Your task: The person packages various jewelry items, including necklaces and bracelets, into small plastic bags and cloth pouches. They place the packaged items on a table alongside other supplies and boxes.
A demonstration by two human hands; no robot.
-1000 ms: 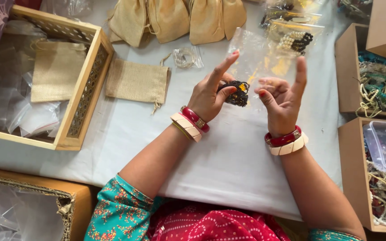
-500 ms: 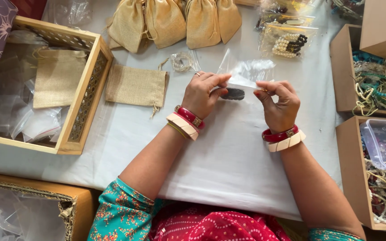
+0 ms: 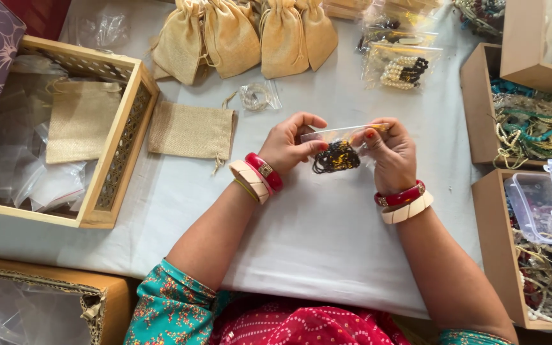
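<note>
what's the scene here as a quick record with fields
left hand: pinches one end of a small clear bag of dark beads
right hand: pinches the bag's other end
surface: white cloth
near left hand: flat burlap pouch
far edge: filled tan pouches
left side: wooden lattice box
right side: boxes of beads

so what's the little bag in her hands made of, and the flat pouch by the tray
The small bag, held by the left hand and right hand, looks like clear glossy plastic: dark beads show through. The flat pouch looks like coarse tan woven cloth, probably jute, matte.
</note>
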